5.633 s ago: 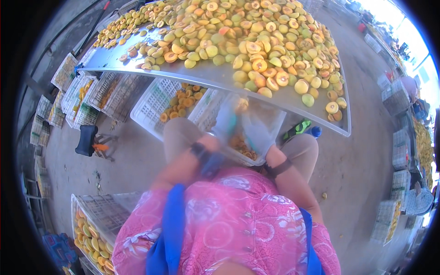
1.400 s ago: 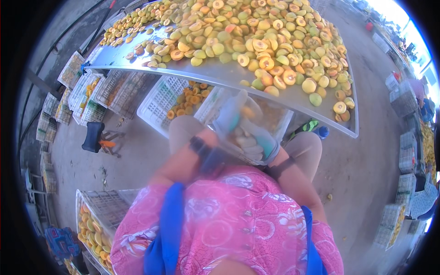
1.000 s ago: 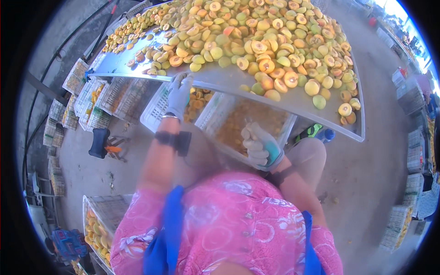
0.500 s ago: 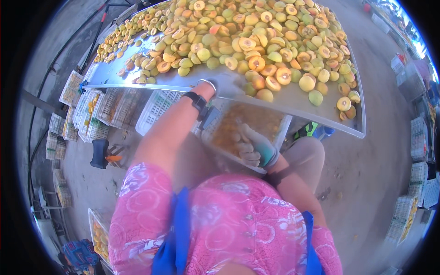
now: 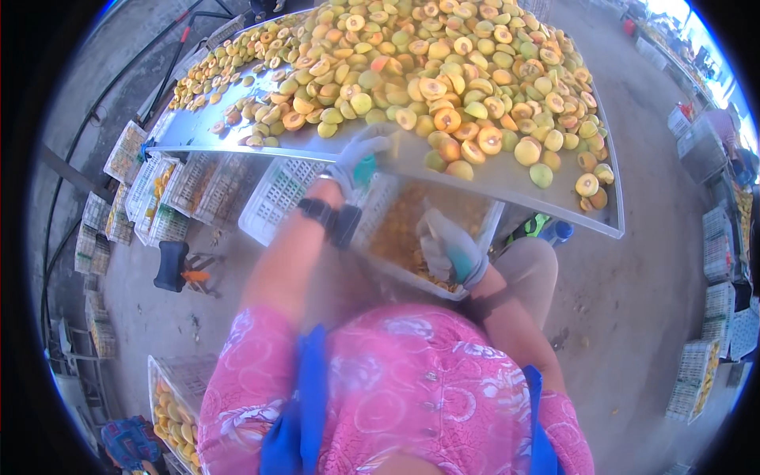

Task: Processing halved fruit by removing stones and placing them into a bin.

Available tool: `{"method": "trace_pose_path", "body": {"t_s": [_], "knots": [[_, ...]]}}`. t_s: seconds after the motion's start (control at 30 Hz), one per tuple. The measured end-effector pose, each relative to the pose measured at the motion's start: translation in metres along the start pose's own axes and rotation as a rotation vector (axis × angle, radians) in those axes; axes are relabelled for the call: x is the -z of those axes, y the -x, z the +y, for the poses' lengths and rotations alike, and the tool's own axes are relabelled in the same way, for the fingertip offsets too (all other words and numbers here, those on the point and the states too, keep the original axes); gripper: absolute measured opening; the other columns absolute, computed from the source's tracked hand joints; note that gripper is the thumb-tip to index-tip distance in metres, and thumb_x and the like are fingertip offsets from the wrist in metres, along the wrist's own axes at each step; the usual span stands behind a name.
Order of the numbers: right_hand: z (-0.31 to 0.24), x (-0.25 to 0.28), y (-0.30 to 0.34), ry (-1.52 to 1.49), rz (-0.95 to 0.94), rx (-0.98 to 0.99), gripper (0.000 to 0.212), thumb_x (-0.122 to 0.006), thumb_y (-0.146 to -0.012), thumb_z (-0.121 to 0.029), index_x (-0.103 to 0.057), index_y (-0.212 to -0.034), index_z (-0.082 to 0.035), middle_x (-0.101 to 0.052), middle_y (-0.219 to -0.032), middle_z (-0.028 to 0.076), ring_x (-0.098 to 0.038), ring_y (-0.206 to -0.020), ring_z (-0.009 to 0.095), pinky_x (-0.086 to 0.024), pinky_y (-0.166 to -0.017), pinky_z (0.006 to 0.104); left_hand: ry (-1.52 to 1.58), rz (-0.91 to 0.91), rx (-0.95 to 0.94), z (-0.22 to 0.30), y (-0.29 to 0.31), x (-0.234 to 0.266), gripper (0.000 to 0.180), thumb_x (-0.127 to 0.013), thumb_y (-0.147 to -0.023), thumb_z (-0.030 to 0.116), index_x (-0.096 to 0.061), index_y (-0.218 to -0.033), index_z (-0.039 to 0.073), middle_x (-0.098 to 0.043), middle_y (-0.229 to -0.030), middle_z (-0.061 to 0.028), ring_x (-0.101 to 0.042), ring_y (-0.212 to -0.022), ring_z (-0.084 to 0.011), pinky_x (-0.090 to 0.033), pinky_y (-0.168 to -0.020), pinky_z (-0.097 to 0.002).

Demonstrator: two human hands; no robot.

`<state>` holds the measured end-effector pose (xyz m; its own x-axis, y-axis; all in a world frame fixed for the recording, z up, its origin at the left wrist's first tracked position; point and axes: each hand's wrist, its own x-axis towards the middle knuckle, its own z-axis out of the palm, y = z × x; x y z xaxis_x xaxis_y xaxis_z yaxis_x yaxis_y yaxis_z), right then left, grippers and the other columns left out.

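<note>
My left hand (image 5: pixel 358 162), in a pale glove with a green patch, is at the near edge of the metal table (image 5: pixel 507 180). Its fingers are smeared by motion, so I cannot see whether they hold anything. Beyond it lies a broad heap of halved yellow-green and orange stone fruit (image 5: pixel 447 119), apricots or peaches, several showing their pits. Lower down, my right hand (image 5: pixel 450 252), gloved alike, is closed with curled fingers above a white crate (image 5: pixel 495 226). What it grips is hidden. Brownish bits (image 5: pixel 408 229) fill that crate, blurred.
An upright white perforated crate (image 5: pixel 273 194) leans under the table's left part. Several crates (image 5: pixel 198 186) stand farther left, near a dark stool (image 5: pixel 170 265). Behind my left elbow is a crate of fruit pieces (image 5: pixel 174 419). More crates (image 5: pixel 693 380) line the right side.
My left hand has drawn back from over the table top toward its near edge, slightly left. The right hand stays over the crate, shifted a little to the right.
</note>
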<state>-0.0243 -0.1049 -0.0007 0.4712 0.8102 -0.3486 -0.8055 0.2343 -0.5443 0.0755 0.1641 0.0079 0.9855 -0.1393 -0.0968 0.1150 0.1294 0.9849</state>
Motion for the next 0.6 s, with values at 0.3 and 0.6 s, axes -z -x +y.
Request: {"method": "trace_pose_path", "body": {"t_s": [0.3, 0.6], "knots": [[-0.006, -0.040, -0.005, 0.491, 0.300, 0.282, 0.023, -0.050, -0.096, -0.037, -0.052, -0.097, -0.014, -0.044, -0.064, -0.007, -0.035, -0.043, 0.005, -0.027, -0.036, 0.0227, -0.221, -0.040, -0.292, -0.025, 0.070, -0.056, 0.039, -0.052, -0.094, 0.023, -0.050, -0.127, 0.001, -0.061, -0.116, -0.0121, -0.061, -0.103, -0.0258, -0.053, -0.088, -0.0376], [-0.007, -0.053, 0.003, 0.537, 0.375, 0.231, 0.024, -0.048, -0.097, -0.037, -0.052, -0.099, -0.014, -0.043, -0.062, -0.005, -0.035, -0.042, 0.006, -0.028, -0.035, 0.0226, -0.174, 0.147, -0.393, -0.030, 0.091, -0.104, 0.023, -0.054, -0.091, 0.007, -0.057, -0.113, 0.002, -0.061, -0.103, -0.0057, -0.058, -0.092, -0.0142, -0.048, -0.082, -0.0279]]}}
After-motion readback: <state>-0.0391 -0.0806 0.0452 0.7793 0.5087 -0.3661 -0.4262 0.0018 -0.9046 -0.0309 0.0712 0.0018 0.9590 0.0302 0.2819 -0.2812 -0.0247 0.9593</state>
